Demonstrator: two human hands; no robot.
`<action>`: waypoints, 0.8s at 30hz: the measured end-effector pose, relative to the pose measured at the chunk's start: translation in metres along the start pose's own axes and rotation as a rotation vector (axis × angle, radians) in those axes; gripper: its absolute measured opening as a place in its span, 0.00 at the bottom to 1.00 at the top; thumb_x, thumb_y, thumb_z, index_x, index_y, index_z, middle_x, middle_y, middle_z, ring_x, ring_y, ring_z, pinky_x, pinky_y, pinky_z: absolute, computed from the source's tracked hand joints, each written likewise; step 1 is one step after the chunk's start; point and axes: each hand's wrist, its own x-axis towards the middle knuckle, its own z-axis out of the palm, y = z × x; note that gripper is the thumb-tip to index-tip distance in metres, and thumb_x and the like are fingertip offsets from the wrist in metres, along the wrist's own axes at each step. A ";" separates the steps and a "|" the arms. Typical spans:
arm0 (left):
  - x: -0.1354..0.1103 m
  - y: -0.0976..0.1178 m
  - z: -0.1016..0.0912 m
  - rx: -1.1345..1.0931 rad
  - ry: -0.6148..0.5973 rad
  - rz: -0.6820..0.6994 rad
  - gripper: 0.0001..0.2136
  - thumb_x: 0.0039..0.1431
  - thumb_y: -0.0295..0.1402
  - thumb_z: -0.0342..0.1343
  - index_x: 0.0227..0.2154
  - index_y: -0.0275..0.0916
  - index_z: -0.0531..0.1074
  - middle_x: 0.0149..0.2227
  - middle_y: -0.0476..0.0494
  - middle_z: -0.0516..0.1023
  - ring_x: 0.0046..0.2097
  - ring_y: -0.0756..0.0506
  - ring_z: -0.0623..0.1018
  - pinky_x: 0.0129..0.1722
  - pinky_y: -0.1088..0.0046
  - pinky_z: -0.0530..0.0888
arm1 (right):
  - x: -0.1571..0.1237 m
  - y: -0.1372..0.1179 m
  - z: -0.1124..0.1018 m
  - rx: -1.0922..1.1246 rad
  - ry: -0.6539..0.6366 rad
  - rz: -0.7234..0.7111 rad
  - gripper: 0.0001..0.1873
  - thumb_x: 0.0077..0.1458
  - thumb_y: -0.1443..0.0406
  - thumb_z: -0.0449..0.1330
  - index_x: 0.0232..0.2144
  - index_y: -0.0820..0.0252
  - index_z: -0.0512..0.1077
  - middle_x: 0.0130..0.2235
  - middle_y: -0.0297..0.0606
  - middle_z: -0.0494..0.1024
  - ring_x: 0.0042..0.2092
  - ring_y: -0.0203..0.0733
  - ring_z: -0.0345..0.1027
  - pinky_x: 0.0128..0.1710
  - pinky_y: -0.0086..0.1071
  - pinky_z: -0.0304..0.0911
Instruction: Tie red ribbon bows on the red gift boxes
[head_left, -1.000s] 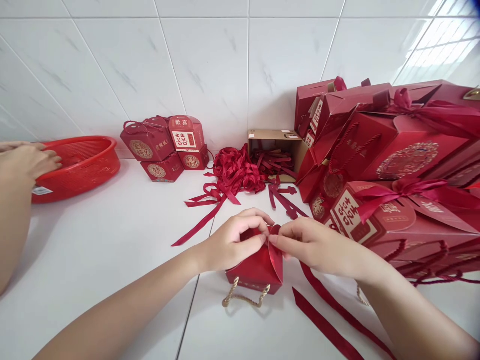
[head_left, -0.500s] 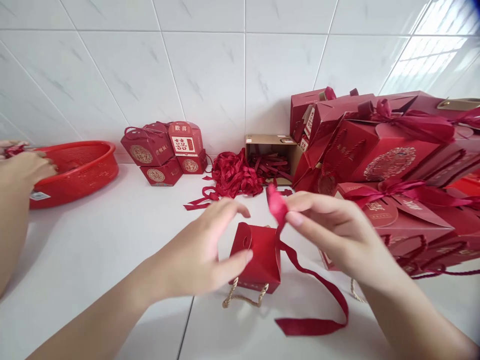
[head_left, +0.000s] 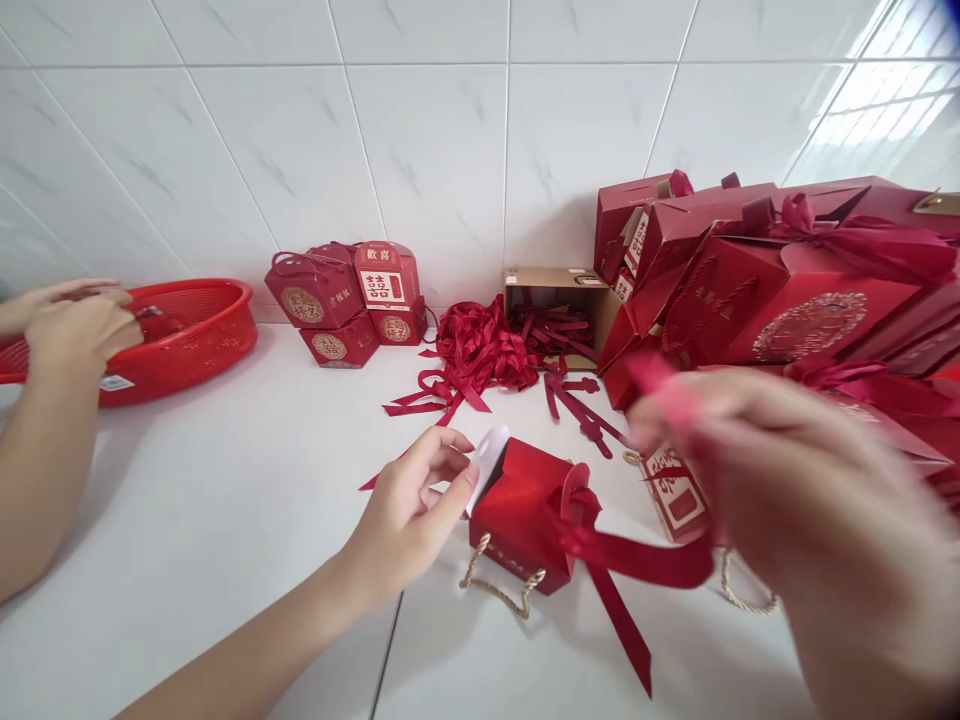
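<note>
A small red gift box (head_left: 525,500) with a gold rope handle (head_left: 506,592) stands on the white surface before me. My left hand (head_left: 420,500) is closed at its left side, thumb and fingers on a raised flap (head_left: 489,465) whose pale inside shows. A ribbon tail (head_left: 371,484) sticks out behind that hand. My right hand (head_left: 787,500), blurred by motion, pinches a dark red satin ribbon (head_left: 652,560) out to the right. That ribbon is gathered at the box's right flap, and one end lies on the surface.
Another person's hands (head_left: 82,320) are at a red plastic basket (head_left: 187,345) on the left. Small red boxes (head_left: 322,300) are stacked by the wall. A ribbon heap (head_left: 484,345) lies beside an open carton (head_left: 555,275). Large red gift boxes (head_left: 817,300) crowd the right.
My right hand has moved right, drawing the ribbon with it. My left hand has closed on the box's left flap, which now stands up. The other person's hands have shifted right over the basket.
</note>
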 end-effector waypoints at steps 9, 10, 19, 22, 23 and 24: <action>-0.004 -0.002 0.004 -0.120 -0.019 -0.022 0.07 0.62 0.36 0.50 0.41 0.42 0.61 0.30 0.52 0.71 0.30 0.52 0.71 0.30 0.76 0.70 | 0.027 0.029 0.051 0.012 -0.345 0.298 0.12 0.56 0.67 0.53 0.20 0.59 0.64 0.49 0.37 0.72 0.61 0.44 0.54 0.55 0.38 0.54; -0.005 -0.002 0.004 -0.128 -0.024 -0.021 0.07 0.62 0.35 0.51 0.41 0.42 0.61 0.30 0.52 0.71 0.30 0.51 0.71 0.29 0.76 0.70 | 0.026 0.029 0.051 0.021 -0.350 0.307 0.12 0.55 0.67 0.53 0.20 0.59 0.65 0.50 0.36 0.71 0.61 0.44 0.55 0.55 0.37 0.54; -0.012 0.000 0.005 -0.246 -0.131 -0.102 0.14 0.63 0.45 0.48 0.46 0.44 0.58 0.32 0.49 0.72 0.34 0.47 0.74 0.32 0.70 0.73 | 0.024 0.029 0.053 -0.023 -0.431 0.208 0.10 0.56 0.67 0.53 0.24 0.59 0.67 0.52 0.37 0.70 0.54 0.41 0.64 0.53 0.34 0.57; -0.004 0.003 0.008 -0.336 -0.182 -0.170 0.12 0.62 0.46 0.46 0.38 0.43 0.61 0.31 0.50 0.69 0.33 0.46 0.74 0.28 0.71 0.74 | 0.026 0.028 0.055 -0.050 -0.459 0.132 0.10 0.57 0.68 0.52 0.24 0.59 0.67 0.50 0.37 0.72 0.52 0.40 0.65 0.51 0.32 0.58; -0.001 0.004 0.008 -0.326 -0.204 -0.164 0.12 0.62 0.45 0.48 0.35 0.42 0.62 0.30 0.51 0.67 0.32 0.47 0.72 0.27 0.72 0.73 | 0.027 0.028 0.054 -0.066 -0.459 0.109 0.10 0.57 0.68 0.53 0.24 0.59 0.68 0.50 0.37 0.72 0.52 0.40 0.66 0.51 0.32 0.59; 0.002 0.003 0.008 -0.292 -0.230 -0.146 0.11 0.61 0.44 0.49 0.31 0.41 0.62 0.29 0.51 0.66 0.31 0.48 0.71 0.26 0.72 0.73 | 0.026 0.028 0.053 -0.086 -0.453 0.089 0.10 0.57 0.68 0.53 0.25 0.59 0.69 0.50 0.37 0.72 0.52 0.40 0.66 0.52 0.33 0.59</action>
